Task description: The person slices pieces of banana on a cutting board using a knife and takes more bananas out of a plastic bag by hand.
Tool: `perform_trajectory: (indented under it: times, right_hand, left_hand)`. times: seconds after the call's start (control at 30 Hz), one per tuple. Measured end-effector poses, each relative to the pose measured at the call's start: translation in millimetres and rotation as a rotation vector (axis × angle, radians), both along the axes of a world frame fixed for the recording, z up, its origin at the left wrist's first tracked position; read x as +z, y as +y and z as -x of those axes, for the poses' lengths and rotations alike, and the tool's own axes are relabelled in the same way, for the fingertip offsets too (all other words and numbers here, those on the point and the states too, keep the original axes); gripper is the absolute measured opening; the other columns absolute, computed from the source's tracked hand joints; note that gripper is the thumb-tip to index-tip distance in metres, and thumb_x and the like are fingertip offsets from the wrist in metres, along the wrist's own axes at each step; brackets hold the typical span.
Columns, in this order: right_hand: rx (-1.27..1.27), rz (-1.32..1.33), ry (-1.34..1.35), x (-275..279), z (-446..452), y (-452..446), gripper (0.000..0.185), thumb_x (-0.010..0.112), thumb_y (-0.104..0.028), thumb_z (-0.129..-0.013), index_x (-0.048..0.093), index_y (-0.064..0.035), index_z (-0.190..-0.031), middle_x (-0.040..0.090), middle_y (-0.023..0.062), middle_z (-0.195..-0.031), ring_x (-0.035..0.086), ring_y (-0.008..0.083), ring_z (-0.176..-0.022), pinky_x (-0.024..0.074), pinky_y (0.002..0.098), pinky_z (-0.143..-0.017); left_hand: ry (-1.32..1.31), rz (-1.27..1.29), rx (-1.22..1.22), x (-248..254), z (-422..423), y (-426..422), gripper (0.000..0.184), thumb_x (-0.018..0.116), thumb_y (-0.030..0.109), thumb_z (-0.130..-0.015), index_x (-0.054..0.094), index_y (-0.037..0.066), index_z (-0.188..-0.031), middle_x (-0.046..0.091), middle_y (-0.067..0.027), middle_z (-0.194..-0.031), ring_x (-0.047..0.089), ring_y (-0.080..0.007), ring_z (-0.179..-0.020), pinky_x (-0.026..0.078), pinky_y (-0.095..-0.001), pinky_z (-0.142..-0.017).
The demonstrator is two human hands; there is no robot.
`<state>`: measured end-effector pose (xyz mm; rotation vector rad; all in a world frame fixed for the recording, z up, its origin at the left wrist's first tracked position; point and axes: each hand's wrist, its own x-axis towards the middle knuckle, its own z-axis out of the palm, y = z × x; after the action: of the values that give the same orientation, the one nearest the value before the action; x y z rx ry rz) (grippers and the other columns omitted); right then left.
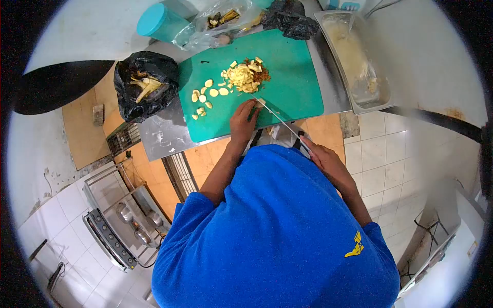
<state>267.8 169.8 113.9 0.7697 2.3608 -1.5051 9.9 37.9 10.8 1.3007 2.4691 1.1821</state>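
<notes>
The left hand (pixel 242 121), fingers nearly closed, steadies a pale piece (pixel 261 102) on the green board (pixel 295 66) beside the knife (pixel 281 120) gripped in the right hand (pixel 328 160); a slip could cut fingertips.

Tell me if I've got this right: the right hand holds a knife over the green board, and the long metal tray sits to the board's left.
Not quite: the head view shows the long metal tray to the right of the green board, not the left. The rest holds: the right hand has the knife over the board.
</notes>
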Motion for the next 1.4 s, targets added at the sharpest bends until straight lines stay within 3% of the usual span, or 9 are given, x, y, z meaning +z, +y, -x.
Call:
perform_trajectory:
  times: [0.17, 0.27, 0.47, 0.57, 0.67, 0.77, 0.87, 1.17, 1.4]
  right_hand:
    - [0.017, -0.038, -0.035, 5, 2, -2, 0.051, 0.045, -0.014, -0.099, 0.037, -0.0208, -0.150, 0.060, 0.0185, -0.094, 0.061, 0.0338, -0.089, 0.0482, 0.0410, -0.083]
    - [0.040, -0.040, -0.070, 11, 3, 0, 0.053, 0.050, -0.019, -0.099, 0.036, -0.0253, -0.149, 0.062, 0.0219, -0.099, 0.063, 0.0401, -0.093, 0.0515, 0.0473, -0.082]
    - [0.047, -0.032, -0.107, 19, 4, 3, 0.053, 0.051, -0.020, -0.098, 0.036, -0.0258, -0.149, 0.061, 0.0209, -0.097, 0.063, 0.0398, -0.092, 0.0516, 0.0476, -0.080]
    - [0.007, -0.067, -0.026, 15, 2, -1, 0.054, 0.047, -0.009, -0.097, 0.039, -0.0219, -0.149, 0.057, 0.0180, -0.087, 0.059, 0.0331, -0.081, 0.0481, 0.0399, -0.078]
    - [0.011, -0.081, -0.038, 16, 3, 0, 0.054, 0.047, -0.008, -0.097, 0.039, -0.0223, -0.149, 0.057, 0.0190, -0.089, 0.060, 0.0335, -0.081, 0.0484, 0.0399, -0.078]
    - [0.013, -0.018, -0.106, 20, 7, 4, 0.053, 0.050, -0.019, -0.099, 0.036, -0.0257, -0.150, 0.060, 0.0216, -0.100, 0.063, 0.0397, -0.094, 0.0506, 0.0480, -0.083]
    - [0.032, -0.036, -0.105, 17, 8, 4, 0.053, 0.049, -0.019, -0.099, 0.036, -0.0254, -0.150, 0.060, 0.0217, -0.100, 0.062, 0.0399, -0.096, 0.0502, 0.0478, -0.084]
    - [0.046, -0.040, -0.080, 7, 8, 6, 0.053, 0.049, -0.017, -0.099, 0.036, -0.0265, -0.150, 0.061, 0.0219, -0.100, 0.063, 0.0398, -0.094, 0.0503, 0.0478, -0.083]
    - [0.048, -0.040, -0.084, 12, 11, 8, 0.052, 0.044, -0.014, -0.100, 0.036, -0.0217, -0.150, 0.060, 0.0195, -0.092, 0.061, 0.0359, -0.088, 0.0476, 0.0439, -0.082]
  left_hand:
    - [0.034, -0.061, -0.005, -10, -3, 0, 0.029, 0.075, 0.006, -0.080, 0.068, 0.004, -0.108, 0.068, -0.0129, -0.111, 0.068, -0.0301, -0.098, 0.056, -0.0370, -0.082]
    - [0.050, -0.076, 0.006, -6, -6, 2, 0.028, 0.075, 0.006, -0.080, 0.069, 0.004, -0.106, 0.069, -0.0129, -0.110, 0.068, -0.0301, -0.097, 0.056, -0.0370, -0.082]
    - [0.085, -0.108, 0.016, -8, -7, 3, 0.026, 0.076, 0.007, -0.079, 0.069, 0.003, -0.104, 0.069, -0.0130, -0.108, 0.068, -0.0292, -0.094, 0.056, -0.0359, -0.080]
    - [0.100, -0.109, 0.020, -7, -7, 4, 0.025, 0.076, 0.007, -0.079, 0.070, 0.003, -0.103, 0.069, -0.0127, -0.107, 0.068, -0.0286, -0.093, 0.056, -0.0357, -0.079]
    - [0.109, -0.110, 0.026, -12, -6, 3, 0.026, 0.077, 0.007, -0.079, 0.070, 0.003, -0.103, 0.068, -0.0123, -0.106, 0.068, -0.0284, -0.092, 0.056, -0.0357, -0.078]
    - [0.113, -0.112, 0.028, -14, -5, 3, 0.025, 0.077, 0.006, -0.078, 0.070, 0.002, -0.102, 0.069, -0.0124, -0.105, 0.069, -0.0282, -0.091, 0.057, -0.0352, -0.077]
    - [0.097, -0.129, 0.031, -12, -5, 3, 0.023, 0.077, 0.006, -0.079, 0.071, 0.002, -0.101, 0.069, -0.0126, -0.104, 0.069, -0.0274, -0.090, 0.057, -0.0343, -0.077]
    - [0.087, -0.141, 0.038, -13, -5, 4, 0.020, 0.076, 0.006, -0.080, 0.074, 0.004, -0.100, 0.071, -0.0117, -0.102, 0.070, -0.0238, -0.089, 0.057, -0.0328, -0.077]
    - [0.088, -0.132, 0.037, -12, -5, 5, 0.021, 0.076, 0.006, -0.080, 0.073, 0.004, -0.101, 0.072, -0.0117, -0.106, 0.070, -0.0240, -0.092, 0.057, -0.0338, -0.079]
